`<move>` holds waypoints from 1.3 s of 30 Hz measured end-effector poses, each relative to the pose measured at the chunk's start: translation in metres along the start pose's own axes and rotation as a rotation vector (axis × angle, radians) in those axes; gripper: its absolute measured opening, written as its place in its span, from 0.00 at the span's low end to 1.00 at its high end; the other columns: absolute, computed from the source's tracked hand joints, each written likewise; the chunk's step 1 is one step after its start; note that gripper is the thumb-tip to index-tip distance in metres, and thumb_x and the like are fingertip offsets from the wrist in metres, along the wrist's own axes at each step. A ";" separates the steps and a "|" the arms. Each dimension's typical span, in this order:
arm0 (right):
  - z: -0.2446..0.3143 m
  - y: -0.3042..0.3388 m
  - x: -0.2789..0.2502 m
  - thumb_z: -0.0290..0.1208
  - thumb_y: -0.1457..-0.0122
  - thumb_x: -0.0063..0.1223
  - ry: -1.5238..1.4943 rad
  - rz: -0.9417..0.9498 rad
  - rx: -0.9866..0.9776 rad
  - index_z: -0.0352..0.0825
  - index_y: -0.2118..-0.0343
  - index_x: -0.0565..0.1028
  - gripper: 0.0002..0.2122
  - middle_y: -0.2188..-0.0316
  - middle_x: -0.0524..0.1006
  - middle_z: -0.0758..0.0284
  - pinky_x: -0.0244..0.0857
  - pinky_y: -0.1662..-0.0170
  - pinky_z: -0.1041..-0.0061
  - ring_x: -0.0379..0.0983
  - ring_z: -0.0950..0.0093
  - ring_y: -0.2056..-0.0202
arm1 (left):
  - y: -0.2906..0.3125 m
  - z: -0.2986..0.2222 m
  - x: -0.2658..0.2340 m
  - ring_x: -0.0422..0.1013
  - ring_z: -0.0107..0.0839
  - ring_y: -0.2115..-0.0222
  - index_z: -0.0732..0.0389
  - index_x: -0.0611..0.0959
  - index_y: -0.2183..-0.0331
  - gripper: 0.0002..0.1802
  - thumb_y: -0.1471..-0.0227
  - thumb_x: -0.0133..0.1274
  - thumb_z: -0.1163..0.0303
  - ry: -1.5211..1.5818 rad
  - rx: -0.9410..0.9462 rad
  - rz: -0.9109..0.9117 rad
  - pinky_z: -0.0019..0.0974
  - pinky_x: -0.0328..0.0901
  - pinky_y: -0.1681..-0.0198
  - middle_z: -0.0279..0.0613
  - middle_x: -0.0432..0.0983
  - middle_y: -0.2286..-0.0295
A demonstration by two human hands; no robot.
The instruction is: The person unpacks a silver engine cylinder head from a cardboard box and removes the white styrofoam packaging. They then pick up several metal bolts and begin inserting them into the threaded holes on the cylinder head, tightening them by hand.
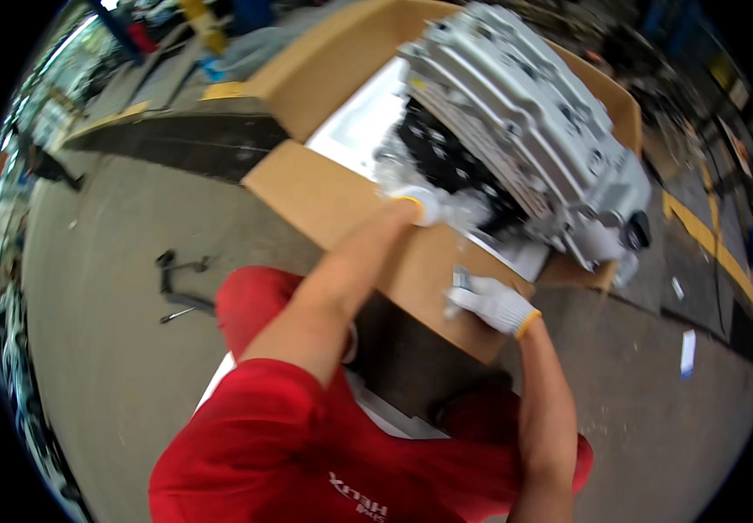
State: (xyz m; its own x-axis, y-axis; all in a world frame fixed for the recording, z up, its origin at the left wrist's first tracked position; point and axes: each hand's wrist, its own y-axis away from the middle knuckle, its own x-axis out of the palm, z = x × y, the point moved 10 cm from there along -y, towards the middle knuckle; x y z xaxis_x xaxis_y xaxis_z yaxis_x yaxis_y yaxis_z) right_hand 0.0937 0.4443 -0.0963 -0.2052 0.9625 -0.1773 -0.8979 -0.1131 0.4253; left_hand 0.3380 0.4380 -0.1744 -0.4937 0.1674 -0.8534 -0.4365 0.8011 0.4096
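Cardboard carton (311,187): standing open, near flap folding outward, so the opening looks done. Engine (525,113): sitting inside the carton, silver cover showing bare on top. Clear plastic film (464,209): bunching along the engine's near lower side, so the unwrapping is apparently only partly finished, with this film left to clear. Left hand (427,206), gloved: reaching into the film; blur and plastic are hiding whether its fingers are clenching any. Right hand (494,303), gloved: fingers are pinching a small grey object (461,277) over the flap, kind unclear.
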 end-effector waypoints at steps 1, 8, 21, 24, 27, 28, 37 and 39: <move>-0.014 0.008 -0.008 0.46 0.28 0.55 -0.055 -0.045 0.047 0.30 0.56 0.82 0.20 0.64 0.86 0.68 0.68 0.44 0.73 0.78 0.77 0.58 | -0.009 -0.019 -0.007 0.69 0.55 0.37 0.53 0.77 0.38 0.30 0.37 0.47 0.52 -0.024 0.014 0.029 0.54 0.63 0.35 0.54 0.74 0.40; -0.016 0.014 -0.008 0.47 0.28 0.55 -0.145 -0.069 0.056 0.31 0.55 0.82 0.20 0.62 0.86 0.69 0.66 0.41 0.74 0.77 0.77 0.55 | -0.015 -0.038 -0.029 0.79 0.52 0.52 0.55 0.84 0.52 0.17 0.41 0.52 0.64 -0.056 0.133 -0.321 0.50 0.72 0.48 0.52 0.83 0.54; 0.029 0.008 0.009 0.39 0.29 0.54 -0.093 -0.145 -0.067 0.32 0.58 0.80 0.13 0.67 0.83 0.67 0.71 0.49 0.69 0.78 0.73 0.61 | 0.056 -0.171 -0.038 0.74 0.53 0.47 0.55 0.86 0.49 0.28 0.39 0.48 0.46 -0.178 0.375 -0.012 0.54 0.67 0.43 0.51 0.80 0.50; 0.008 0.017 0.009 0.38 0.28 0.54 -0.309 -0.187 -0.135 0.26 0.52 0.80 0.17 0.67 0.85 0.64 0.71 0.48 0.70 0.78 0.74 0.62 | 0.037 -0.174 0.004 0.72 0.54 0.42 0.57 0.84 0.44 0.36 0.36 0.42 0.40 -0.117 0.347 0.216 0.53 0.64 0.38 0.51 0.79 0.45; 0.017 0.012 0.030 0.36 0.27 0.54 -0.246 -0.181 -0.106 0.24 0.52 0.81 0.16 0.65 0.85 0.64 0.70 0.47 0.72 0.79 0.74 0.60 | 0.029 -0.169 0.021 0.71 0.54 0.40 0.58 0.83 0.42 0.38 0.35 0.38 0.40 0.031 0.188 0.267 0.54 0.64 0.37 0.52 0.78 0.43; 0.018 0.008 0.033 0.36 0.27 0.54 -0.253 -0.174 -0.124 0.24 0.52 0.81 0.16 0.65 0.85 0.64 0.70 0.47 0.72 0.79 0.75 0.59 | 0.026 -0.171 0.023 0.71 0.54 0.40 0.57 0.83 0.42 0.37 0.35 0.38 0.40 0.039 0.219 0.258 0.54 0.64 0.37 0.53 0.78 0.43; -0.029 -0.027 0.012 0.33 0.26 0.52 -0.928 -0.064 -0.191 0.27 0.51 0.76 0.13 0.50 0.81 0.55 0.70 0.36 0.62 0.77 0.62 0.43 | 0.038 -0.158 -0.017 0.77 0.50 0.47 0.53 0.87 0.49 0.27 0.38 0.46 0.48 -0.066 0.531 -0.036 0.51 0.70 0.43 0.51 0.82 0.50; -0.038 -0.030 0.009 0.33 0.27 0.54 -1.025 0.055 -0.209 0.30 0.56 0.77 0.10 0.54 0.82 0.57 0.69 0.35 0.63 0.77 0.64 0.43 | 0.048 -0.152 -0.048 0.78 0.51 0.49 0.51 0.88 0.50 0.26 0.39 0.47 0.48 -0.034 0.470 -0.091 0.51 0.71 0.43 0.50 0.83 0.51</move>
State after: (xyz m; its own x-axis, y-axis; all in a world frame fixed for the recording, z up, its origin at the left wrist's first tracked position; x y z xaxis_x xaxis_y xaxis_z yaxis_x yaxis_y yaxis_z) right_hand 0.1039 0.4472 -0.1447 0.0926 0.6914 0.7165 -0.9669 -0.1095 0.2306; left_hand 0.2265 0.3806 -0.0644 -0.4412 0.0963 -0.8922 -0.0855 0.9852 0.1487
